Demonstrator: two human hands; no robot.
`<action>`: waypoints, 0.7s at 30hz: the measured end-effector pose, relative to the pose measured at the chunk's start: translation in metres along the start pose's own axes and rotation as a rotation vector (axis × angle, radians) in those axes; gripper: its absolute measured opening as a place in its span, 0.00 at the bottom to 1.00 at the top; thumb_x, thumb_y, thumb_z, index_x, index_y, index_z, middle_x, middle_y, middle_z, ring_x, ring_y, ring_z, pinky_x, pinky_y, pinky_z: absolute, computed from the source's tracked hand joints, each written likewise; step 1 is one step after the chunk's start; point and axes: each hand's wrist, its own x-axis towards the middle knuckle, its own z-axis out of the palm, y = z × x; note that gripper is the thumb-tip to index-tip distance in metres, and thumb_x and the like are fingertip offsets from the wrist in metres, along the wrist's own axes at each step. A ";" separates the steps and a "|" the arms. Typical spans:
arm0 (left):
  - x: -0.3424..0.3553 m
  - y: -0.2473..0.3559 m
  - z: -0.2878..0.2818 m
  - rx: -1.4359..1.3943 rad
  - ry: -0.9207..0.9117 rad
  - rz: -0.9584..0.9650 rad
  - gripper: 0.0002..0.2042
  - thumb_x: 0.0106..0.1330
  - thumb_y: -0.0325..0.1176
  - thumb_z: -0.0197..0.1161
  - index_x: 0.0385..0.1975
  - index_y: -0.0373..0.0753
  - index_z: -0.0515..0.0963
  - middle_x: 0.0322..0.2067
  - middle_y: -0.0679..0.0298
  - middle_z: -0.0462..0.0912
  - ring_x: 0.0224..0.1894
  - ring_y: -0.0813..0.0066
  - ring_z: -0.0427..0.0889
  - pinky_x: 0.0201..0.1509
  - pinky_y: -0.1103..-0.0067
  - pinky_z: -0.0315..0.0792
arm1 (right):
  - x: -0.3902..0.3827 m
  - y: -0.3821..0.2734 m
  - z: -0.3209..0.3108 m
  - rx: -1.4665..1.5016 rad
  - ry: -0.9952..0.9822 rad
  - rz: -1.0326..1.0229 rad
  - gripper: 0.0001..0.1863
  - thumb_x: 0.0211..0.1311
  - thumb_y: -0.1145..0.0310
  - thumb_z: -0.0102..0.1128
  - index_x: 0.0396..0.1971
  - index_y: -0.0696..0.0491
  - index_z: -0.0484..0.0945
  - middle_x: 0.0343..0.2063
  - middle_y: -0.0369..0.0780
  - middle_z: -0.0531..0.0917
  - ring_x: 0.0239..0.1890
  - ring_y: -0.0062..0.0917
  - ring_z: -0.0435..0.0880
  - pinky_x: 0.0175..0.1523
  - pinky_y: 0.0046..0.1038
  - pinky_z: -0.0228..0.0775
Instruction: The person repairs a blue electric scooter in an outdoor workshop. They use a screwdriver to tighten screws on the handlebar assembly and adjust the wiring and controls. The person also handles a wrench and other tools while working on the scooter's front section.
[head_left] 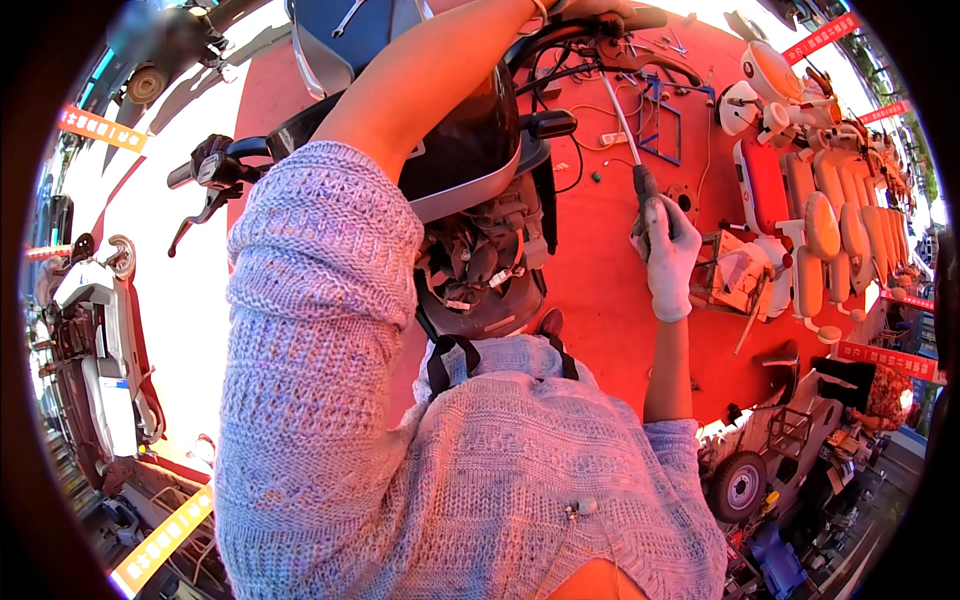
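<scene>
My right hand (667,255), in a pale glove, is closed around the dark handle of a long screwdriver (622,122). Its thin shaft points up toward the brake lever (668,66) on the right side of a scooter handlebar (648,18); whether the tip touches is too small to tell. My left arm reaches across the scooter's dark front body (462,150). At the top edge my left hand (592,8) is bent over the right end of the handlebar, partly cut off by the picture. Below the body, wiring and inner parts (475,255) lie exposed.
A blue metal frame (660,125), cables and small parts lie on the red floor (590,340). To the right are a cardboard box (738,272) and a row of scooter seats (822,225). The left handlebar (215,170) sticks out left. A wheel (740,486) stands lower right.
</scene>
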 end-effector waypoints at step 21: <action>0.004 -0.001 -0.001 0.024 0.005 0.009 0.16 0.60 0.44 0.61 0.34 0.35 0.82 0.27 0.66 0.82 0.28 0.76 0.78 0.33 0.80 0.70 | -0.007 -0.007 0.005 -0.078 0.002 -0.074 0.13 0.64 0.67 0.56 0.41 0.62 0.76 0.22 0.31 0.73 0.22 0.09 0.66 0.25 0.14 0.58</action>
